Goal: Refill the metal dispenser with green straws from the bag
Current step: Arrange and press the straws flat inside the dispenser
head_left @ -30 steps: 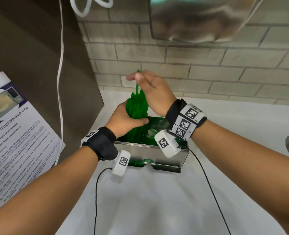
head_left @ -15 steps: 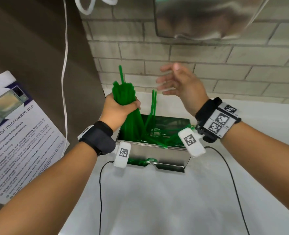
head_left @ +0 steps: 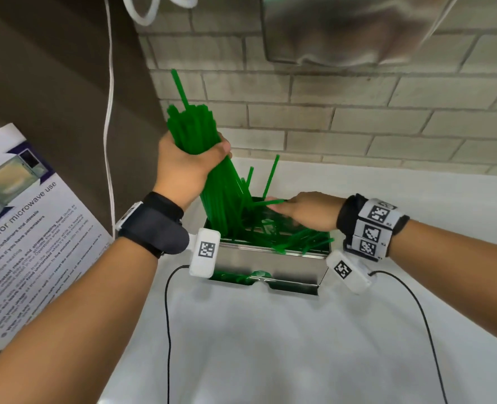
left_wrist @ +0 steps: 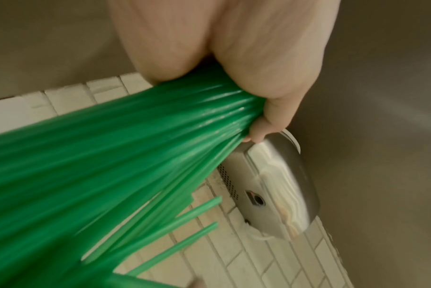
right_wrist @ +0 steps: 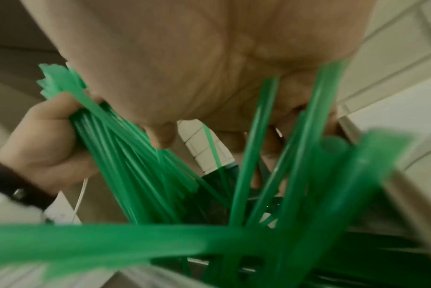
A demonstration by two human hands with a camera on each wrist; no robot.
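Note:
My left hand [head_left: 183, 170] grips a thick bundle of green straws [head_left: 194, 132] near its top and holds it almost upright, lower ends inside the open metal dispenser [head_left: 270, 260] on the white counter. The left wrist view shows my left hand [left_wrist: 234, 48] wrapped round the bundle [left_wrist: 111, 146]. My right hand [head_left: 305, 211] reaches low over the dispenser's right half, fingers stretched left among loose straws [head_left: 299, 240] lying crossed inside it. Seen from the right wrist, loose straws [right_wrist: 256, 155] poke up past my right hand [right_wrist: 197, 58]. No bag is in view.
A microwave poster [head_left: 17, 223] hangs on the brown side wall at left, with a white cord [head_left: 110, 112] beside it. A steel wall unit [head_left: 343, 30] is mounted on the brick wall above. The white counter [head_left: 270, 345] extends toward me.
My right hand left the top of the bundle, swung out to the right, then dropped into the dispenser. My left hand lifted the bundle higher and a little left; some straws fell loose.

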